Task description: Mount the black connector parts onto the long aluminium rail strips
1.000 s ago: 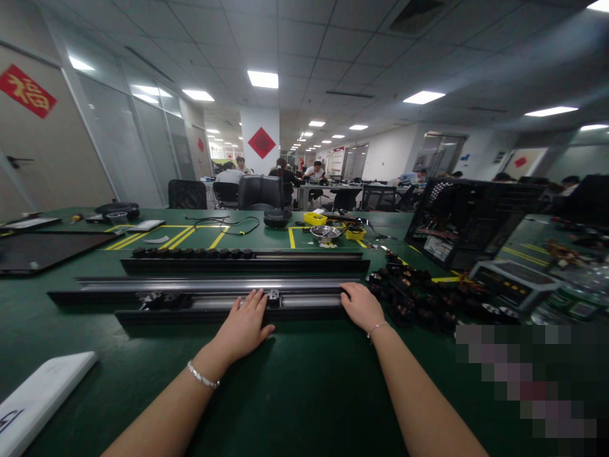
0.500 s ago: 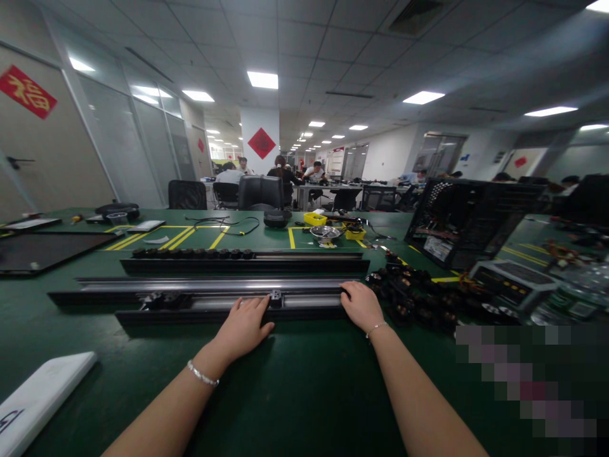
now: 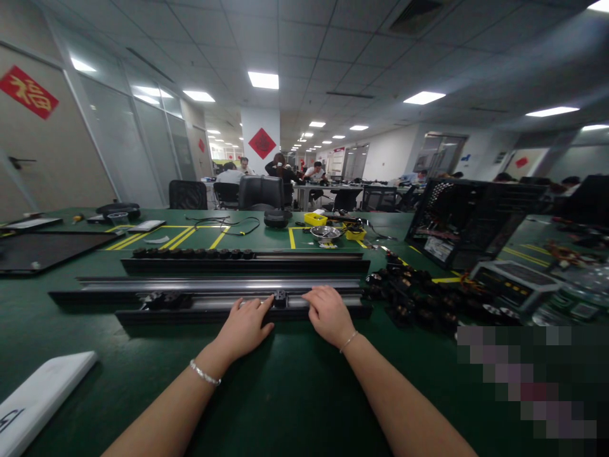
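Two hands lie flat on the nearest black rail [image 3: 190,312] at the worktop's [image 3: 295,387] front edge, flanking a small black slider [image 3: 280,297]. Left hand [image 3: 245,325] and right hand [image 3: 328,314] fingers lie loosely spread, gripping nothing, seemingly steadying the rail; loose black parts [image 3: 419,295] are heaped just right.

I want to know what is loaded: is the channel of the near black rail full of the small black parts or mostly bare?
Mostly bare. The near rail shows a small cluster of black parts toward its left and one between the hands.

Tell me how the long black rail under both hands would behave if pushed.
The long black rail looks like rigid metal, so it would probably slide flat, not flex. Its length suggests an off-centre push would swing it. The small black slider on it may shift.
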Demonstrator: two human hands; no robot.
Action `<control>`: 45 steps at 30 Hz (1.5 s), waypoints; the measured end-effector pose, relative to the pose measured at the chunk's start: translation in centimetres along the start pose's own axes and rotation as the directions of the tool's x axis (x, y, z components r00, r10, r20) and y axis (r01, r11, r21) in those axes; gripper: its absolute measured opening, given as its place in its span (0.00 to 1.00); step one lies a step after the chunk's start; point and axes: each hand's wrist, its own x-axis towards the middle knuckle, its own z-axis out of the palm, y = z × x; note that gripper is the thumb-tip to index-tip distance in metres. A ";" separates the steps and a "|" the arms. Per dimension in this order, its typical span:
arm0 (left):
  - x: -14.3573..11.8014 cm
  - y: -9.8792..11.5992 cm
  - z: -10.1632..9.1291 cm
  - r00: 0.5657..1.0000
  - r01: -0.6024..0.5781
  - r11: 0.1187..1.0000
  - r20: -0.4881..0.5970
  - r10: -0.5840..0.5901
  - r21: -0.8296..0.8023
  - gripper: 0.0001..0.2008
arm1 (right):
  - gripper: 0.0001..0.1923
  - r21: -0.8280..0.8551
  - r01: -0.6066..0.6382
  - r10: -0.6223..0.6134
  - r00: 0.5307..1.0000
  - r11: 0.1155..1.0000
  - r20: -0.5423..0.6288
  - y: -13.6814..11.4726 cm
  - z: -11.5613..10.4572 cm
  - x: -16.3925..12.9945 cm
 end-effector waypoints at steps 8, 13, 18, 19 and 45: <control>0.3 0.5 -0.3 0.999 0.042 0.999 0.034 -0.043 0.028 0.29 | 0.20 -0.009 0.053 -0.051 0.984 0.999 0.169 -3.0 1.5 0.0; 0.3 0.5 -0.1 0.999 0.038 0.999 0.017 -0.039 0.027 0.27 | 0.21 -0.012 0.002 0.001 0.977 1.000 0.213 -3.2 1.4 0.0; 0.4 0.5 -0.2 0.999 0.042 0.998 0.011 -0.043 0.035 0.27 | 0.19 0.000 -0.037 0.037 0.980 0.999 0.193 -3.2 1.8 0.1; 0.4 0.5 -0.2 0.999 0.046 0.998 0.014 -0.047 0.037 0.27 | 0.19 -0.001 -0.045 0.044 0.981 0.999 0.189 -3.2 1.8 0.1; 0.3 0.5 0.2 0.999 0.029 0.999 -0.017 -0.029 0.029 0.27 | 0.17 -0.082 -0.065 0.085 0.955 0.995 0.285 -2.7 0.6 0.4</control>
